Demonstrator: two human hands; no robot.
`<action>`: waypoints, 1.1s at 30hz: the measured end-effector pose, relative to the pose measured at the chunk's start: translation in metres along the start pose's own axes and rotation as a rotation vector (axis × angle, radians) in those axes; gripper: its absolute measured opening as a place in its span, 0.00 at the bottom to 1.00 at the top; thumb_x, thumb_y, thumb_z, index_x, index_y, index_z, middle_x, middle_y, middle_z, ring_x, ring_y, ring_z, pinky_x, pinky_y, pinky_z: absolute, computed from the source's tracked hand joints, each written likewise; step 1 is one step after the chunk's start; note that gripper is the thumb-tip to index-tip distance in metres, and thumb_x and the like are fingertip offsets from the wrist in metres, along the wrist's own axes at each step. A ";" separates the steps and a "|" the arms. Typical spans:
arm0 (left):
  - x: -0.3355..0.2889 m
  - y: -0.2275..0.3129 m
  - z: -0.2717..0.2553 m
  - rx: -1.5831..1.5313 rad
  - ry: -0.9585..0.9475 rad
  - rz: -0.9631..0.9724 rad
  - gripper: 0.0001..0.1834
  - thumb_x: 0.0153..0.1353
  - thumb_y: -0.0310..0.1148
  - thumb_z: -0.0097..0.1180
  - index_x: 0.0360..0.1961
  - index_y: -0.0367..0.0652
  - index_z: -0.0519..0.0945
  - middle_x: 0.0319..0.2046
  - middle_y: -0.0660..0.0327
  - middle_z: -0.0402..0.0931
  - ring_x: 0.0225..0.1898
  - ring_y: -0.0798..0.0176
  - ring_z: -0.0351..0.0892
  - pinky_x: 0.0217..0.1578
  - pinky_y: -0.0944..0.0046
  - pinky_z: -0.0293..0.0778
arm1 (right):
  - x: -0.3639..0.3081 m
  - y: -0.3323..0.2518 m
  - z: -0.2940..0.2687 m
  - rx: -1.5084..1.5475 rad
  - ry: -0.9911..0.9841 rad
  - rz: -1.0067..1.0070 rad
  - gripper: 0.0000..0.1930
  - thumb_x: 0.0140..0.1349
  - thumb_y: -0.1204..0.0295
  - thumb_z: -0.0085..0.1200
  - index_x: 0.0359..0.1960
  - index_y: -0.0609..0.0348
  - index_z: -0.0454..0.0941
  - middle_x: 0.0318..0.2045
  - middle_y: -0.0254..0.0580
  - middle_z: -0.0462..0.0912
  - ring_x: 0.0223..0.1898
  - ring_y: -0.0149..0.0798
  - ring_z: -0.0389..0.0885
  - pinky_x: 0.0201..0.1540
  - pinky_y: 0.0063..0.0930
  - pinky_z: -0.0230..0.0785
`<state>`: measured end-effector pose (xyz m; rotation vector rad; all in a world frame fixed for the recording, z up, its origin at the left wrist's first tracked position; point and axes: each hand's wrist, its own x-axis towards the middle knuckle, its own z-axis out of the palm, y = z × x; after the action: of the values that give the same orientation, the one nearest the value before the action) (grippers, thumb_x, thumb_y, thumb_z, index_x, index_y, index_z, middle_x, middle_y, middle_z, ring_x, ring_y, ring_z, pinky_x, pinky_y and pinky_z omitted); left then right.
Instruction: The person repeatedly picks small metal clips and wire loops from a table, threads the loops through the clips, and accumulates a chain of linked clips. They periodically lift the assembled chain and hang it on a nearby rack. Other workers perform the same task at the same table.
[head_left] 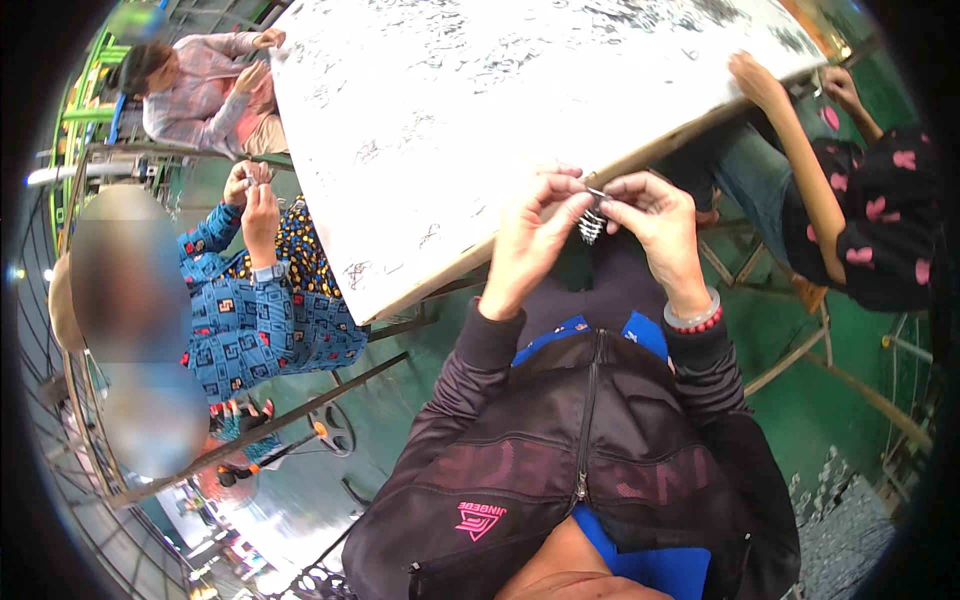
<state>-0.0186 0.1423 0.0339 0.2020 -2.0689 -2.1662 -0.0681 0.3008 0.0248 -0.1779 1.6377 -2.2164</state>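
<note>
In front of my body, at the near edge of a white-topped table [420,225], both hands meet over a string of small shiny metal pieces [591,229]. My left hand [533,232] pinches one end with thumb and forefinger. From the other side, my right hand [662,228] pinches the same spot, fingers curled in. Between the hands the pieces hang in a short, stacked cluster above my lap. Their exact kind is too small to make out. A bracelet of pale and red beads [696,315] circles my right wrist.
Many small dark metal pieces [480,40] lie scattered over the far tabletop, with a small heap [357,275] near its left corner. Co-workers sit left and right; one in a blue patterned top [240,320] holds something small. Metal and wooden stool frames [790,355] stand around.
</note>
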 end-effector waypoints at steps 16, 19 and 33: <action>-0.003 -0.012 -0.001 0.094 -0.027 0.156 0.05 0.63 0.21 0.52 0.40 0.35 0.74 0.36 0.56 0.81 0.40 0.64 0.80 0.44 0.66 0.74 | 0.048 -0.003 -0.026 -0.328 -0.031 -0.048 0.08 0.65 0.77 0.51 0.39 0.69 0.80 0.29 0.41 0.81 0.27 0.27 0.77 0.26 0.18 0.71; -0.002 -0.010 -0.002 0.146 -0.006 0.136 0.05 0.62 0.21 0.53 0.39 0.34 0.74 0.36 0.56 0.81 0.40 0.64 0.80 0.44 0.67 0.74 | 0.120 0.023 -0.037 -0.576 -0.086 -0.289 0.12 0.65 0.75 0.49 0.48 0.59 0.81 0.34 0.40 0.79 0.32 0.28 0.75 0.28 0.19 0.70; -0.007 -0.033 -0.007 0.062 0.012 0.128 0.04 0.62 0.23 0.55 0.38 0.34 0.75 0.33 0.58 0.81 0.37 0.68 0.79 0.40 0.69 0.74 | 0.119 0.037 -0.034 -0.399 -0.002 -0.108 0.11 0.54 0.79 0.60 0.38 0.70 0.78 0.25 0.41 0.82 0.20 0.26 0.78 0.21 0.21 0.70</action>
<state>-0.0106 0.1388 0.0008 0.0869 -2.0828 -2.0248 -0.1807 0.2778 -0.0349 -0.3816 2.0984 -1.9339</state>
